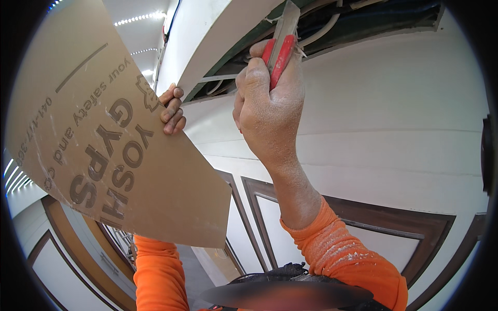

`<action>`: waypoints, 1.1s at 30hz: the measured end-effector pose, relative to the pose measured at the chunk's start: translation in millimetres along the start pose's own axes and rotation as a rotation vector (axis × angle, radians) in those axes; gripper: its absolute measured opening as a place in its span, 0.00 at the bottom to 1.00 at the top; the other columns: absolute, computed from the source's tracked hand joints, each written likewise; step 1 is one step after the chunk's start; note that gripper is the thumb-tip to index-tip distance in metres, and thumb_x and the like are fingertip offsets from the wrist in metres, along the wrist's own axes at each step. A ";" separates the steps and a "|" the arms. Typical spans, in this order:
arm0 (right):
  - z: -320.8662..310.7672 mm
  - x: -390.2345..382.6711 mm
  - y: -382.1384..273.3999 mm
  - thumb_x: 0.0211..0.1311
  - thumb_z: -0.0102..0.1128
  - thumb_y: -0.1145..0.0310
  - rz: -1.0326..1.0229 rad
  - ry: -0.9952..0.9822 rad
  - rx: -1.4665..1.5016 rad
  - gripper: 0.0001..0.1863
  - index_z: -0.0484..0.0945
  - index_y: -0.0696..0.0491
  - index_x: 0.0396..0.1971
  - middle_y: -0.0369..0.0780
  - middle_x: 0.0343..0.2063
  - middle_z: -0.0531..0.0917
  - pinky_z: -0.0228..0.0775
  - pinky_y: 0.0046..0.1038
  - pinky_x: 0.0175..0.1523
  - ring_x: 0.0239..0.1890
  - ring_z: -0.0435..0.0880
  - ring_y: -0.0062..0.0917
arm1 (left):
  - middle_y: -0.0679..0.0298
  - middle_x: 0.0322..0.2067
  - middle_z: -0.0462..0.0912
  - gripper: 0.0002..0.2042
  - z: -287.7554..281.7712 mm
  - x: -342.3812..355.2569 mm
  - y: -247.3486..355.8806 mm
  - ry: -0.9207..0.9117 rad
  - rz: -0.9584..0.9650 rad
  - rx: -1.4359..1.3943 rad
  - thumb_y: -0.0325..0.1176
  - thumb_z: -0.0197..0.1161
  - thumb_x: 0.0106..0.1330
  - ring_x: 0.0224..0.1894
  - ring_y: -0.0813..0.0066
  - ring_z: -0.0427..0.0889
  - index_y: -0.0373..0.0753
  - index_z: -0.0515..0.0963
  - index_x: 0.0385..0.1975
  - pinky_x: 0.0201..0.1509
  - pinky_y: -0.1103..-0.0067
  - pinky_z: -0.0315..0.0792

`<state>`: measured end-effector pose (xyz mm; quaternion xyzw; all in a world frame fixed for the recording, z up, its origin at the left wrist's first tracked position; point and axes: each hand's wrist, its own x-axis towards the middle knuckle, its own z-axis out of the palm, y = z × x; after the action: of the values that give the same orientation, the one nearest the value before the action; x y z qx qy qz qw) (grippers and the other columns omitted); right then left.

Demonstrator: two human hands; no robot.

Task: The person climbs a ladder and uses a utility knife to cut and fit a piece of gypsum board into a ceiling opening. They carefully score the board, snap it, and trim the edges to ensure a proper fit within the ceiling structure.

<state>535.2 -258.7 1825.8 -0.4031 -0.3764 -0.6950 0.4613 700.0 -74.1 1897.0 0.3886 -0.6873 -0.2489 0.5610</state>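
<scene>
My left hand (pixel 173 110) grips the right edge of a large brown-faced gypsum board (pixel 202 202), its fingers curled over the printed side. The board stands tilted on the left, and hides most of my left forearm and palm. Raised high in the middle, my right hand (pixel 272 101) is closed round a red-and-silver utility knife (pixel 282 49) that points upward. White dust coats this hand and the orange sleeve. Just beyond the knife is a long opening (pixel 363 33) in the white ceiling, with cables and dark framing inside it.
A white boxed edge (pixel 199 39) of the ceiling runs beside the opening. Pale cable conduit (pixel 322 32) hangs in the gap. Brown-framed white panels (pixel 384 238) line the wall below. Strip lights (pixel 139 19) shine at upper left.
</scene>
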 end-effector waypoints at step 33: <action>-1.5 -16.5 -2.1 0.73 0.47 0.76 0.045 -0.058 -0.099 0.07 0.66 0.61 0.46 0.46 0.28 0.79 0.74 0.33 0.33 0.26 0.84 0.31 | 0.66 0.26 0.74 0.22 -3.2 -3.2 4.2 -0.076 -0.018 -0.010 0.48 0.55 0.76 0.28 0.67 0.83 0.37 0.63 0.56 0.39 0.76 0.80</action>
<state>537.0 -253.9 1809.9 -0.4536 -0.3455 -0.6902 0.4454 702.3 -68.8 1899.2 0.3823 -0.7034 -0.2718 0.5341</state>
